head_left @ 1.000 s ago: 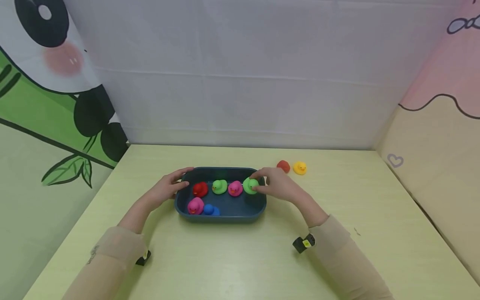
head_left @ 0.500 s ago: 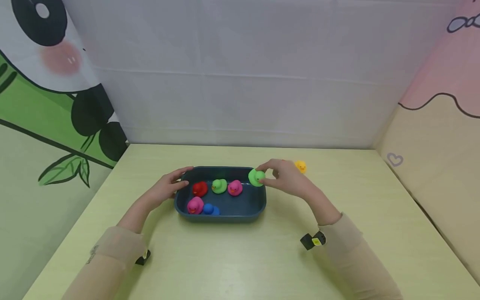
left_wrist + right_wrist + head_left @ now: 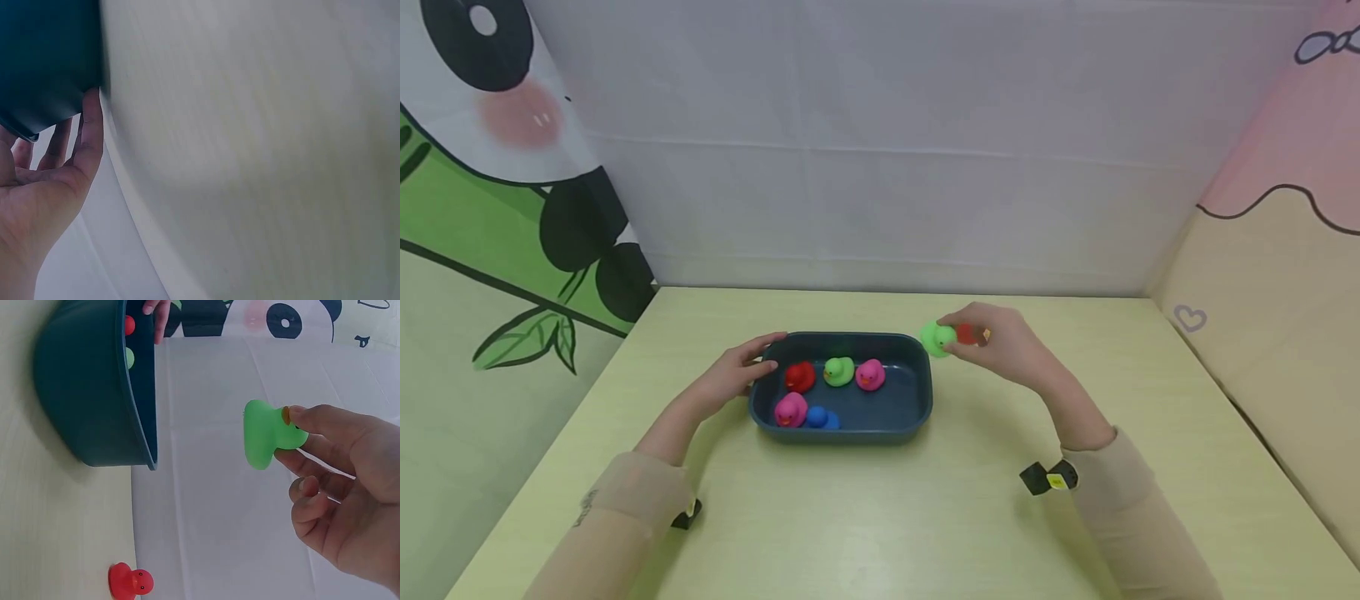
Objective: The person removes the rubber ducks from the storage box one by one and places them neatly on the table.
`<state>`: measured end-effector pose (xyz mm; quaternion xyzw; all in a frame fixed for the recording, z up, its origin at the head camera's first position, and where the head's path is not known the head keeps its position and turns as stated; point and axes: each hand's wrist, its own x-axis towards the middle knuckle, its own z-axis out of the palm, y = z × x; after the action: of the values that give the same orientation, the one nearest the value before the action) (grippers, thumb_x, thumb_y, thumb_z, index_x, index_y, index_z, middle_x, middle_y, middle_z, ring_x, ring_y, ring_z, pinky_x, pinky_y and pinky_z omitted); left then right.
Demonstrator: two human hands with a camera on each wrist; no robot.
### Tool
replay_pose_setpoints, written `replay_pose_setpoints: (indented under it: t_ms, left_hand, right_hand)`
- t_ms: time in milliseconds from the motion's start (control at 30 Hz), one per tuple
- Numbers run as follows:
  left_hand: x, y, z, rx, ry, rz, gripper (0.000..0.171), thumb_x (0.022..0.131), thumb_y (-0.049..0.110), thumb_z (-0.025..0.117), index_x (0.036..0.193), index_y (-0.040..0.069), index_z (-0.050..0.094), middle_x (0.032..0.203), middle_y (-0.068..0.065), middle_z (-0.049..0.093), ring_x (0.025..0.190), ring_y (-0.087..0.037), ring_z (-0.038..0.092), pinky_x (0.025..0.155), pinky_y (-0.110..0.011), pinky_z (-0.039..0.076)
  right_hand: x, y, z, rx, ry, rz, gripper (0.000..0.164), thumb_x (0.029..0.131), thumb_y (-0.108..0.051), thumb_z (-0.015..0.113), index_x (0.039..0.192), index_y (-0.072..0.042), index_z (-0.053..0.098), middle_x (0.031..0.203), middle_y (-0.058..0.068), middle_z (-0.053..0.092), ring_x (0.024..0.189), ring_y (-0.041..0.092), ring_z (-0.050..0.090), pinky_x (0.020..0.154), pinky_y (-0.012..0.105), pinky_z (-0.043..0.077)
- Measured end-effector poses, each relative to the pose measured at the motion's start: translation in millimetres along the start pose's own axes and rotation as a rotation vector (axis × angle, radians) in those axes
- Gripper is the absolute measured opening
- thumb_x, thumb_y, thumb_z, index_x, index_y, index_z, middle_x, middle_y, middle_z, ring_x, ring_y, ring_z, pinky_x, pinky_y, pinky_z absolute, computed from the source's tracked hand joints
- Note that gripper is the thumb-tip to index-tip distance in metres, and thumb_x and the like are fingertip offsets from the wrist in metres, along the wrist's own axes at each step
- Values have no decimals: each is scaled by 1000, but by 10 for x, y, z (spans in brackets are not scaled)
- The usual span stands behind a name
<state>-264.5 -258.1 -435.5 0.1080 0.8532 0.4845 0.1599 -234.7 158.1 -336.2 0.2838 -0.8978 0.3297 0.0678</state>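
Observation:
My right hand (image 3: pixel 1018 354) pinches a light green rubber duck (image 3: pixel 936 339) between thumb and fingers. It is lifted off the table, just beyond the right end of a dark blue plastic basin (image 3: pixel 880 410). In the right wrist view the thumb is at the head of the duck (image 3: pixel 257 434). My left hand (image 3: pixel 730 379) holds the basin's left end, thumb over the rim, other fingers against the outer wall. Inside the basin lie a red duck (image 3: pixel 800 377), another green duck (image 3: pixel 838 372), two pink ducks (image 3: pixel 870 376) and a blue duck (image 3: pixel 820 418).
Behind my right hand, a red duck (image 3: pixel 966 334) stands on the table (image 3: pixel 850 517); a bit of yellow-orange shows between the fingers. A pale cloth wall (image 3: pixel 880 167) closes the back, with printed side panels (image 3: pixel 1262 275).
My right hand has lifted the green duck out of the basin and carried it right, past the rim. It now hides most of the yellow duck behind it. My left hand stays put.

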Motion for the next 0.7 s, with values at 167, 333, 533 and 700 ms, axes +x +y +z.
replay_pose_setpoints:
  t_ms: [167,333,533,700]
  left_hand:
    - [5,-10,2,4,2,6,54,98,29,49,149,28,28,156,-15,19,135,-45,29,88,-52,49]
    - [-42,75,13,5,1,11,54,99,27,48,149,25,28,155,-17,19,134,-46,29,88,-52,49]
    - [-30,64,23,17,16,32,54,99,23,48,149,22,29,155,-18,20,133,-47,32,84,-48,52]
    - [-11,15,34,52,60,54,53,98,21,51,147,25,34,152,-17,27,125,-44,43,71,-34,54]
  right_hand:
    - [-52,58,-101,-32,71,-11,31,81,-22,74,111,-18,69,85,-3,60,68,15,48,56,27,40]
    - [-103,140,-192,-66,115,27,32,82,-25,73,114,-19,69,92,-3,61,67,15,46,53,26,37]
    - [-149,321,-298,-80,171,55,33,81,-24,74,113,-19,69,95,-3,61,65,15,45,50,25,35]
    - [-192,477,-412,-77,221,68,31,82,-21,74,112,-18,70,94,-3,62,65,16,44,49,24,34]
